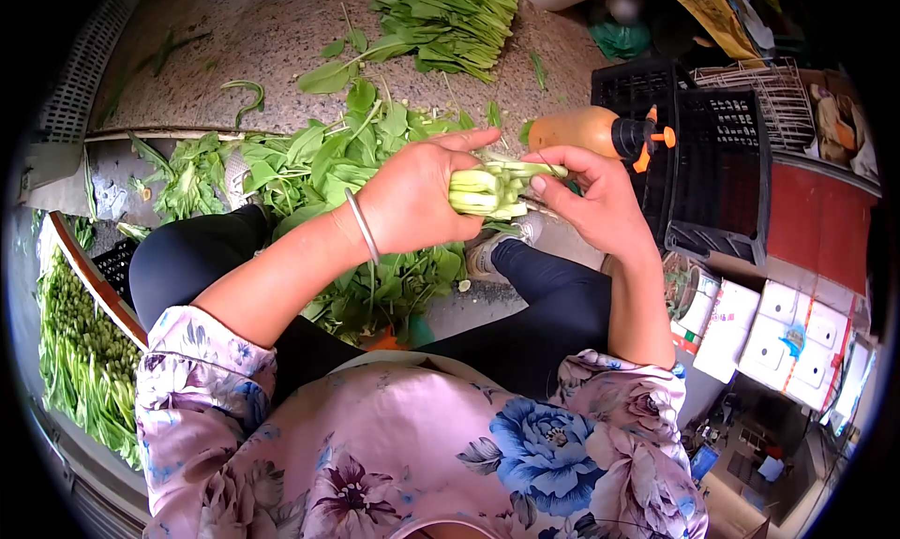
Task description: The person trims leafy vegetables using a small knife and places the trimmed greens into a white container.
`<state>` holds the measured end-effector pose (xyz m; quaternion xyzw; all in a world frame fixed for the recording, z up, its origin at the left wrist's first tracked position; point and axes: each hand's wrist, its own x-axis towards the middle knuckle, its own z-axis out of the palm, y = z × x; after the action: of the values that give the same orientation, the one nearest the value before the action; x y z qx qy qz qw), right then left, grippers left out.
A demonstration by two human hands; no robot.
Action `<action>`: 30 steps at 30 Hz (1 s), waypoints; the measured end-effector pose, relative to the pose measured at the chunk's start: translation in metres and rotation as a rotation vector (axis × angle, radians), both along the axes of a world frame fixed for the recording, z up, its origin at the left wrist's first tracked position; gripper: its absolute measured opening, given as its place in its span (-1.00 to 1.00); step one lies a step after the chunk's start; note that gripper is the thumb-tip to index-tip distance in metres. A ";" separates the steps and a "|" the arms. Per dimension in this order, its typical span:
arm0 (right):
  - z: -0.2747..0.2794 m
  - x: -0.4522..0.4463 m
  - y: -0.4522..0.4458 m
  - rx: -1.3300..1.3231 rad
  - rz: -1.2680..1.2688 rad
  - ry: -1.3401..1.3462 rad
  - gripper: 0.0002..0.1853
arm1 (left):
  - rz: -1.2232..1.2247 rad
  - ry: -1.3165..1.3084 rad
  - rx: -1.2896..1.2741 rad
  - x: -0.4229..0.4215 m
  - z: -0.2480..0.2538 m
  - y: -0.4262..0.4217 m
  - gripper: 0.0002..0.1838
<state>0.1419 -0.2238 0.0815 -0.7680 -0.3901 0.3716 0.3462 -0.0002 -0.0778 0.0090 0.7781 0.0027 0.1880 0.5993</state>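
My left hand, with a bangle at the wrist, is closed around a bunch of pale green vegetable stems, cut ends facing right. My right hand pinches a stem at the right end of that bunch between thumb and fingers. Loose leafy greens are heaped below and behind my left hand, between my legs. How far the bunch's leaves reach behind my left hand and forearm cannot be made out.
Neatly stacked greens lie on the speckled floor ahead. An orange spray bottle lies beside black crates at right. More greens fill the far left, near a white crate. White boxes stand at lower right.
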 end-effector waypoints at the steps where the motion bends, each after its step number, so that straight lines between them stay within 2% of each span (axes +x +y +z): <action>1: -0.001 -0.004 -0.002 0.042 -0.027 0.067 -0.80 | -0.083 0.086 -0.140 -0.001 0.002 -0.001 -0.74; 2: -0.001 -0.005 -0.002 0.052 -0.034 0.067 -0.80 | -0.089 0.087 -0.130 -0.002 0.004 -0.001 -0.74; 4: -0.001 -0.003 0.005 0.105 -0.118 0.264 -0.81 | -0.170 0.481 -0.362 -0.004 0.016 0.006 -0.74; 6: -0.006 0.002 0.009 0.176 -0.270 0.377 -0.79 | -0.118 0.438 -0.378 -0.005 0.013 0.009 -0.75; 9: -0.012 0.010 0.013 0.236 -0.281 0.483 -0.75 | -0.029 0.330 -0.621 -0.002 0.011 0.014 -0.72; 12: -0.019 0.005 0.019 0.224 -0.360 0.560 -0.67 | 0.003 0.364 -0.602 0.000 0.012 0.018 -0.64; 15: -0.017 0.001 0.021 0.333 -0.349 0.714 -0.47 | 0.042 0.369 -0.590 0.003 0.013 0.019 -0.62; 18: -0.022 -0.001 0.018 0.410 -0.309 0.792 -0.48 | 0.079 0.349 -0.615 0.005 0.011 0.019 -0.65; 26: -0.020 0.000 0.012 0.279 -0.242 0.734 -0.61 | 0.032 0.354 -0.545 0.005 0.013 0.023 -0.70; 30: -0.024 0.004 0.009 0.260 -0.281 0.572 -0.62 | 0.019 0.380 -0.467 0.004 0.015 0.023 -0.70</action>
<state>0.1461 -0.2152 0.0572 -0.6286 -0.2117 0.4678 0.5842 0.0040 -0.0545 0.0242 0.6404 0.1652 0.0390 0.7491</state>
